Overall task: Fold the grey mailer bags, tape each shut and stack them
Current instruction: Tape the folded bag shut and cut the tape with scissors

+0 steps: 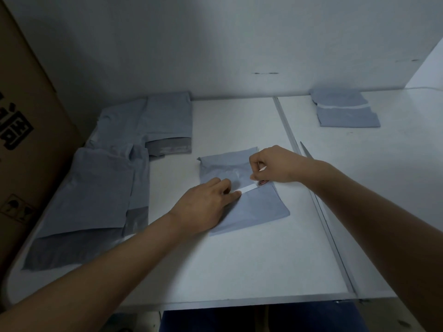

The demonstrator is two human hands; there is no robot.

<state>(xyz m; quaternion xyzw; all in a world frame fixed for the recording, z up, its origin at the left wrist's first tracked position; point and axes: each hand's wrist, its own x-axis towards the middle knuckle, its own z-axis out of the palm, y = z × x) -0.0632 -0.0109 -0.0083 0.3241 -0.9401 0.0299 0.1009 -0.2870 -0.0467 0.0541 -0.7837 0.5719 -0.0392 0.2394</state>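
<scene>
A brown cardboard box (26,130) is seen at the far left, beside a loose spread of unfolded grey plastic mailer bags (100,192) on the white table (239,267). At the centre, a folded grey mailer bag (259,207) is pressed flat by the left hand (203,207), fingertips on a white tape strip (249,188). The strip's other end and a small tape roll (262,182) are pinched by the right hand (275,164). At far right, finished bags (345,111) are stacked.
</scene>
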